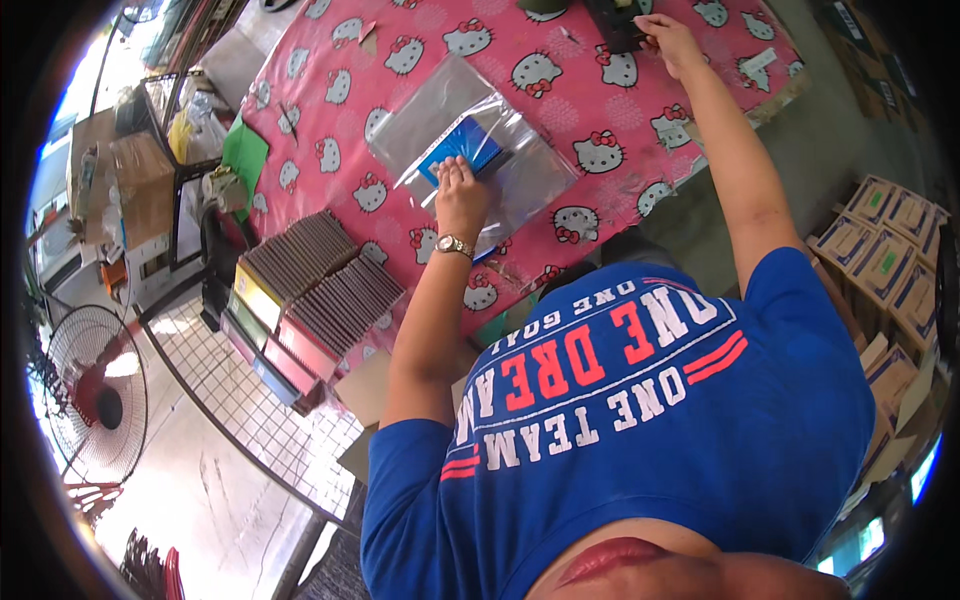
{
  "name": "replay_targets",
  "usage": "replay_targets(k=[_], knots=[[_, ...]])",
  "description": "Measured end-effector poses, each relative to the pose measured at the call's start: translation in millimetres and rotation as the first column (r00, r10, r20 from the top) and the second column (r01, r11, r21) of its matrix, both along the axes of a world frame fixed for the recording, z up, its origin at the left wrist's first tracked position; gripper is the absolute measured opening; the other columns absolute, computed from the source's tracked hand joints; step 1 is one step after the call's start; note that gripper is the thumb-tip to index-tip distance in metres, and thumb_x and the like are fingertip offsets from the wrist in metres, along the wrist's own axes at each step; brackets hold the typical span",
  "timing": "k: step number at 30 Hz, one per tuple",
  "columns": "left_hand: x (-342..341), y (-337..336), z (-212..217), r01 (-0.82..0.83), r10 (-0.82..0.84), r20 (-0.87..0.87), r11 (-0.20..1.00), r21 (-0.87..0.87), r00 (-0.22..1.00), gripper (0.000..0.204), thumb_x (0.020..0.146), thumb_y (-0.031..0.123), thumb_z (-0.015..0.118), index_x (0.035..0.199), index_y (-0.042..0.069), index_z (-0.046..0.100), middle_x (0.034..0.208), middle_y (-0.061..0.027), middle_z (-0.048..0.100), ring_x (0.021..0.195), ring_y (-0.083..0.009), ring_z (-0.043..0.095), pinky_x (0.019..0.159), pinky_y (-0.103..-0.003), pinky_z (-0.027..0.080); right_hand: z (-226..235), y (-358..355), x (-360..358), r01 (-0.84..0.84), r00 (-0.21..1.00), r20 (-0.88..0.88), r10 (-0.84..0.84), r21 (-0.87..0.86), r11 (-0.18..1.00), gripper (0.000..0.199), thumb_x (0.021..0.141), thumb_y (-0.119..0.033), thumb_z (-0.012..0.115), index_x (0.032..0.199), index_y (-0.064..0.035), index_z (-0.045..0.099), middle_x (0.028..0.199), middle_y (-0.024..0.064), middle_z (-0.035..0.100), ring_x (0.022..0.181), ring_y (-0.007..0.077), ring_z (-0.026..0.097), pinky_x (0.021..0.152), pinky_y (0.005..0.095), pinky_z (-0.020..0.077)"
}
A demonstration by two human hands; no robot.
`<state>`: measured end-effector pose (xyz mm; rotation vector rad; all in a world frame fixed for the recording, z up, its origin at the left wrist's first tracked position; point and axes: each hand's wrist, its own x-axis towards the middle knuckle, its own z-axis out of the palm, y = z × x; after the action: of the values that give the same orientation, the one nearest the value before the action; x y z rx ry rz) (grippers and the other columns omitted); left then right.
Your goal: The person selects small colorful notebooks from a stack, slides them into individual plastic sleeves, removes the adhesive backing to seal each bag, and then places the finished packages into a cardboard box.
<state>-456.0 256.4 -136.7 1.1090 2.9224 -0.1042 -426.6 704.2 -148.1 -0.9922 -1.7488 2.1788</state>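
Observation:
My left hand (460, 195), a watch on its wrist, lies with its fingers flat on a blue-covered spiral notebook (478, 147). The notebook has a pale toothed edge and rests on clear plastic sheets (425, 110) in the middle of the table. At the far right of the table, my right hand (672, 42) reaches a black box-like holder (613, 25), partly cut off by the picture's top. Its fingers are bent and pinched together at the holder's edge; what they grip is too small to make out.
A pink cat-print cloth (330, 115) covers the table. Stacked spiral notebooks (315, 275) stand at its left edge, near a green sheet (243, 160). A standing fan (97, 395) and wire mesh rack (250, 380) are at left. Cardboard boxes (885, 245) are piled at right.

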Motion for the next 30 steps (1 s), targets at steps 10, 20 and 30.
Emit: replay_targets(k=[10, 20, 30], knots=[[-8, -12, 7, 0.074, -0.076, 0.046, 0.996, 0.052, 0.996, 0.046, 0.085, 0.007, 0.050, 0.130, 0.000, 0.050, 0.134, -0.0213, 0.050, 0.126, -0.0308, 0.049, 0.105, -0.036, 0.040, -71, -70, 7, -0.288, 0.957, -0.232, 0.174, -0.828, 0.481, 0.003, 0.090, -0.007, 0.058, 0.087, -0.0066, 0.058, 0.076, -0.0019, 0.052, 0.064, 0.0062, 0.046, 0.055, 0.0238, 0.0407], [-1, -23, -6, -0.012, -0.001, 0.031, 0.909, 0.417, 1.000, 0.041, 0.078, 0.002, 0.058, 0.119, 0.009, 0.062, 0.128, -0.0110, 0.058, 0.118, -0.0268, 0.056, 0.098, -0.035, 0.048, 28, -280, -104, -0.864, 0.136, 0.383, 0.914, 0.497, -0.081, 0.021, 0.079, -0.023, 0.072, 0.078, -0.0029, 0.066, 0.066, 0.0077, 0.065, 0.058, 0.0147, 0.061, 0.054, 0.0291, 0.0481], [5, -37, -19, -0.050, 0.003, 0.093, 0.857, 0.513, 0.996, 0.041, 0.082, 0.000, 0.056, 0.122, 0.010, 0.058, 0.131, -0.0127, 0.054, 0.124, -0.0295, 0.050, 0.099, -0.037, 0.047, 46, -299, -105, -0.900, 0.043, 0.672, 0.740, 0.348, -0.264, 0.019, 0.071, -0.019, 0.077, 0.074, -0.0024, 0.067, 0.073, 0.0110, 0.069, 0.065, 0.0233, 0.067, 0.059, 0.0354, 0.0528]])
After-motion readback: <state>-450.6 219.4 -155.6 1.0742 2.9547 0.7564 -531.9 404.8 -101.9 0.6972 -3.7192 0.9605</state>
